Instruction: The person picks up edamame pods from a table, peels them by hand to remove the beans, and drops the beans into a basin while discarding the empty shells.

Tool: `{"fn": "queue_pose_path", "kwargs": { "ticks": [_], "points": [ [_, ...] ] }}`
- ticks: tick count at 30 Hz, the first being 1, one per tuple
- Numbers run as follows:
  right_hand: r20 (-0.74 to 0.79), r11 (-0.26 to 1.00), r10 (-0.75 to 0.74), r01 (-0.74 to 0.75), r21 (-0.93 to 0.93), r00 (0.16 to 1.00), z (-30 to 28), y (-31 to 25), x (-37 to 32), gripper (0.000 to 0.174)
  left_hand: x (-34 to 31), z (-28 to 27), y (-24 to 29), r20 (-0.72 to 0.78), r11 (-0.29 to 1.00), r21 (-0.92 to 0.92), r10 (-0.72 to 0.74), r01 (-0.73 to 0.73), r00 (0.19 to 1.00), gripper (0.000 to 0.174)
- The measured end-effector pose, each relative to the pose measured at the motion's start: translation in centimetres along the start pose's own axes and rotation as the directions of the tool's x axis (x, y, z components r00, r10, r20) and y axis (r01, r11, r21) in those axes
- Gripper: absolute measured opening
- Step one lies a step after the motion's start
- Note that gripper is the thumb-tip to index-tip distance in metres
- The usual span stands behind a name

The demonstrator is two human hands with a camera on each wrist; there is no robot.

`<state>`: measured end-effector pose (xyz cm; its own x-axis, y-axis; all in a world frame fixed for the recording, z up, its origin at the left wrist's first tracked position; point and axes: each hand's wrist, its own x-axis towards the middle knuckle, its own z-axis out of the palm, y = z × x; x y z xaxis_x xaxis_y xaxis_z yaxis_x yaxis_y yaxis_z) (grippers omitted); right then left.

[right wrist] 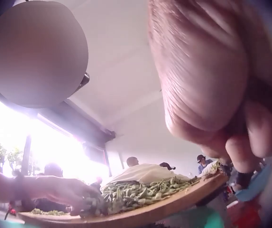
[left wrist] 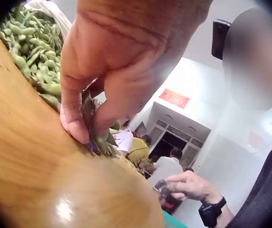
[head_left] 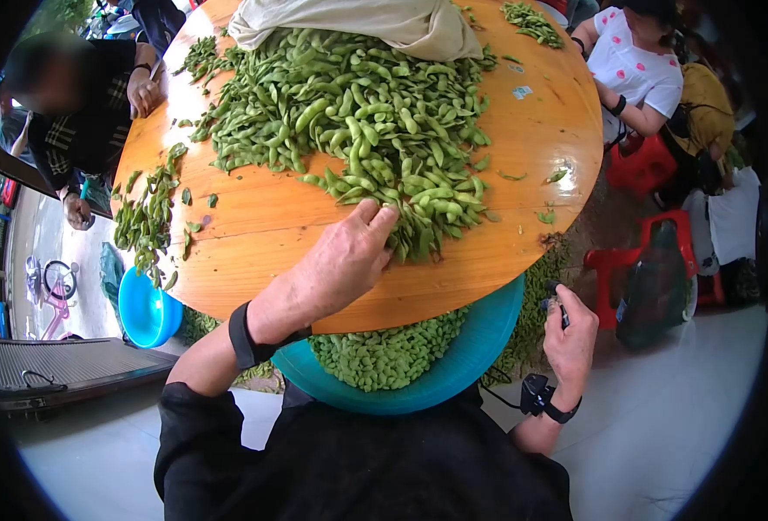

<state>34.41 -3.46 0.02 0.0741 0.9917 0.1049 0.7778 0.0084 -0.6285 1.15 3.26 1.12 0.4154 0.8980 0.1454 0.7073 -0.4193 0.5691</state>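
A big heap of green soybean pods [head_left: 340, 104] covers the middle of the round wooden table [head_left: 540, 156]. At the heap's near edge my left hand [head_left: 345, 256] is lowered over the wood. In the left wrist view, the thumb and fingers of the left hand [left wrist: 112, 71] close round a few dark green pods [left wrist: 89, 111]. My right hand [head_left: 572, 339] is off the table's right side, its curled fingers gripping a small black object [head_left: 560, 311] whose kind is hidden. Under the table's edge, a teal basin [head_left: 497, 339] holds many shelled green beans [head_left: 384, 358].
A pale cloth sack [head_left: 358, 22] lies over the heap's far side. Loose pods [head_left: 145, 217] and leaves lie at the left. People [head_left: 644, 65] sit round the table. A blue basin [head_left: 149, 308] stands at the left, red stools [head_left: 636, 165] at the right.
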Motion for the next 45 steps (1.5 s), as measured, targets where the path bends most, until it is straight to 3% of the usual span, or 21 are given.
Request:
{"fn": "queue_pose_path", "kwargs": {
  "ticks": [9,15,18,21,25,27,28,30,32,34,35,36,37,38,39,42,44,45],
  "points": [
    [-0.012,0.996,-0.091,0.091,0.009,0.996,0.7,-0.9,0.5,0.022,-1.8,-1.8,-0.8,-0.179,0.996,0.079,-0.026,0.041,0.983,0.031],
    [-0.003,0.994,-0.102,0.102,0.028,0.995,0.8,-2.6,0.7,0.021,-2.5,-1.7,-1.6,-0.171,1.0,-0.014,-0.018,0.016,0.985,0.018],
    [0.003,0.993,-0.089,0.089,0.076,0.996,1.0,-4.0,1.0,0.02,-3.0,-1.4,-1.0,-0.209,0.999,0.035,-0.011,0.019,0.978,0.019],
    [0.04,0.964,-0.159,0.146,0.221,0.987,1.9,-6.6,1.4,0.021,-3.2,-0.9,-0.6,-0.335,0.996,0.074,-0.012,0.039,0.942,0.022],
    [0.078,0.897,-0.355,0.316,0.31,0.932,4.5,-9.4,1.5,0.024,-3.8,-0.9,0.1,-0.378,0.994,0.084,-0.03,0.067,0.925,0.022],
    [0.056,0.842,-0.423,0.369,0.394,0.905,6.1,-10.6,1.5,0.023,-4.2,-0.4,0.0,-0.368,0.994,-0.078,-0.105,0.082,0.924,0.017],
    [0.099,0.846,-0.41,0.338,0.412,0.907,6.4,-11.4,1.4,0.023,-4.4,-0.4,0.2,-0.367,0.993,-0.082,-0.106,0.082,0.924,0.017],
    [0.113,0.824,-0.417,0.322,0.467,0.902,7.1,-12.2,1.3,0.023,-4.7,-0.3,1.1,-0.215,0.907,-0.408,-0.21,0.108,0.954,0.016],
    [0.138,0.83,-0.399,0.293,0.475,0.906,7.4,-12.6,1.3,0.022,-4.8,0.3,1.7,-0.177,0.86,-0.497,-0.227,0.112,0.958,0.018],
    [0.162,0.834,-0.383,0.265,0.485,0.91,7.8,-12.8,1.2,0.022,-4.8,0.8,2.1,-0.064,0.631,-0.755,-0.344,0.18,0.937,0.013],
    [0.163,0.818,-0.334,0.2,0.54,0.928,8.2,-12.6,1.1,0.022,-5.0,0.9,2.4,0.059,0.377,-0.897,-0.418,0.233,0.906,0.011],
    [0.166,0.794,-0.285,0.136,0.592,0.944,8.4,-12.4,1.0,0.022,-5.0,1.0,2.5,0.061,0.374,-0.898,-0.417,0.232,0.907,0.011],
    [0.167,0.797,-0.283,0.134,0.589,0.945,8.3,-12.4,1.0,0.022,-5.0,1.1,2.7,0.078,0.277,-0.935,-0.451,0.222,0.889,0.011],
    [0.232,0.75,-0.236,0.026,0.661,0.944,8.2,-12.4,0.9,0.022,-5.0,1.3,2.9,0.099,0.179,-0.961,-0.482,0.209,0.871,0.011],
    [0.299,0.689,-0.197,-0.085,0.72,0.934,8.2,-12.3,0.9,0.023,-5.0,1.7,2.8,0.101,0.178,-0.962,-0.481,0.21,0.871,0.011],
    [0.37,0.605,-0.16,-0.205,0.77,0.915,8.4,-12.4,0.9,0.025,-5.1,3.4,2.1,0.029,0.282,-0.945,-0.43,0.165,0.903,0.011],
    [0.364,0.587,-0.15,-0.213,0.781,0.919,8.6,-12.5,0.8,0.025,-5.0,4.4,1.9,-0.183,0.475,-0.879,-0.412,0.039,0.893,0.01],
    [0.357,0.57,-0.141,-0.22,0.792,0.923,8.8,-12.5,0.7,0.025,-5.1,4.1,2.1,-0.182,0.475,-0.879,-0.412,0.04,0.893,0.01]
  ]
}}
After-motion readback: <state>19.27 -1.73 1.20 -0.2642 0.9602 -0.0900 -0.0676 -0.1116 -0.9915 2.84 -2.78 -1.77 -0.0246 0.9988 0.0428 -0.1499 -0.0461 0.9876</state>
